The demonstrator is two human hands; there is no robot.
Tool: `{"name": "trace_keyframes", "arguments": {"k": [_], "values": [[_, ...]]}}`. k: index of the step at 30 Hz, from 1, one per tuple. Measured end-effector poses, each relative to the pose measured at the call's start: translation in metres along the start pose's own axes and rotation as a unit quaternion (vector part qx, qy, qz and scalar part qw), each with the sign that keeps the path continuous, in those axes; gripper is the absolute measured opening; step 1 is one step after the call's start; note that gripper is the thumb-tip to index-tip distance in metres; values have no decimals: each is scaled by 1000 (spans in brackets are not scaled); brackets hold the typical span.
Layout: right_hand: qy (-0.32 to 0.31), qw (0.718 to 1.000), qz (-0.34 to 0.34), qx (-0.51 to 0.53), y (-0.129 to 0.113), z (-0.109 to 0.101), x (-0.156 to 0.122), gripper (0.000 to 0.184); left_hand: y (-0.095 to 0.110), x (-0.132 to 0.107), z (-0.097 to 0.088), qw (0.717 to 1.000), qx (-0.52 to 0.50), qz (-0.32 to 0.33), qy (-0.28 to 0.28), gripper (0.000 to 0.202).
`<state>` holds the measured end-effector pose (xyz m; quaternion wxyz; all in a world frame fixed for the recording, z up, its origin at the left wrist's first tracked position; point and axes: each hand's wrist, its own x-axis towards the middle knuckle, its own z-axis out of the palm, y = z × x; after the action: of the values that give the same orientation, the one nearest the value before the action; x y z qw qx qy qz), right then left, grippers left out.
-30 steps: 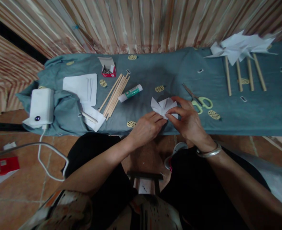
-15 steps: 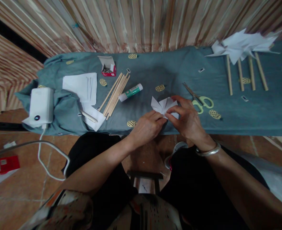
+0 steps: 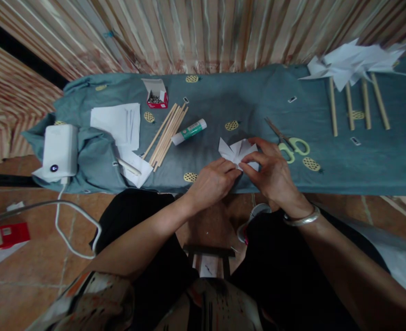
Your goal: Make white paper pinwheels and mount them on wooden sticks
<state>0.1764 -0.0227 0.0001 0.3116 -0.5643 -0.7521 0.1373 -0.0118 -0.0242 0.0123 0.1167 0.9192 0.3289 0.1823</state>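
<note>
A white paper pinwheel (image 3: 236, 149) with pointed flaps is between my hands, near the front edge of the cloth-covered table. My left hand (image 3: 214, 181) is closed on its near left side, fingers bent over the paper. My right hand (image 3: 268, 168), with a silver bangle on the wrist, pinches the paper near its middle with thumb and finger; another finger rests on the far edge. The fingers partly cover the paper. Just right of my right hand lie scissors (image 3: 295, 145) with pale green handles. A glue stick (image 3: 189, 132) lies to the left of the paper.
Several wooden sticks (image 3: 166, 138) lie beside the glue stick. Behind them stands an open red box (image 3: 158, 99) of small metal pieces. White paper sheets (image 3: 115, 124) and a white power bank (image 3: 60, 149) with a cable are at left. Finished paper pinwheels (image 3: 358, 62) on sticks lie at far right.
Both hands keep their hold on the paper pinwheel, with hardly any movement of the fingers. The whole view has shifted very slightly.
</note>
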Motion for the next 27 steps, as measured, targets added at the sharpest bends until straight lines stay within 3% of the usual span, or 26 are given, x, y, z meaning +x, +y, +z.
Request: {"name": "trace_keyframes", "arguments": {"k": [27], "values": [[-15, 1000, 0, 19, 0, 0, -3, 10, 1, 1, -2, 1000, 0, 0, -16, 23]]}}
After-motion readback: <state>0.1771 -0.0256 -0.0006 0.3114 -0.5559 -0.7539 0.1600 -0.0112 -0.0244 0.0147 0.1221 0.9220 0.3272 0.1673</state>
